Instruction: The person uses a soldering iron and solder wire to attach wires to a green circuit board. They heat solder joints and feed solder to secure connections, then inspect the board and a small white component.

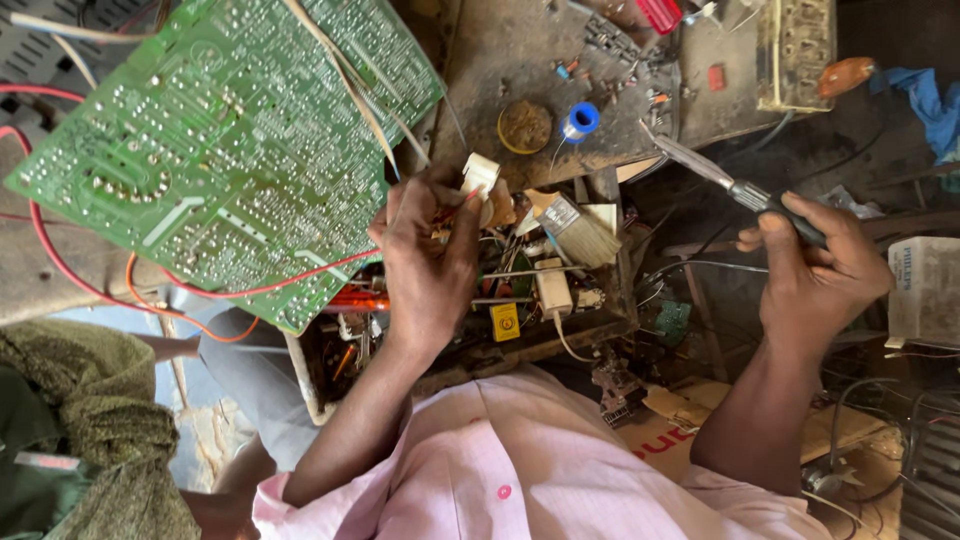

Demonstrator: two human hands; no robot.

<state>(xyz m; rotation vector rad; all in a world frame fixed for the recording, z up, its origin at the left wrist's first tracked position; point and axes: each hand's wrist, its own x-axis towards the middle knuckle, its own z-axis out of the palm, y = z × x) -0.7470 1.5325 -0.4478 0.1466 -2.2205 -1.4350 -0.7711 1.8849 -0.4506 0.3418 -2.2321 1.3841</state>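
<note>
My left hand [428,262] pinches a small cream-coloured part [480,176] with a thin red wire, right at the lower right edge of a large green circuit board [210,150]. The board lies tilted with its solder side up, and red wires [60,265] loop beneath it. My right hand [815,270] is off to the right, closed around the dark handle of a soldering iron [700,168]. The iron's metal tip points up and left, toward the workbench, and is apart from the board.
A brush [578,232], a round tin of brown paste [524,126] and a blue solder spool [580,120] lie on the cluttered bench [500,60]. Below my left hand is a tray of loose parts [520,310]. A white box [925,290] stands at right, and another person's green garment [80,420] shows at lower left.
</note>
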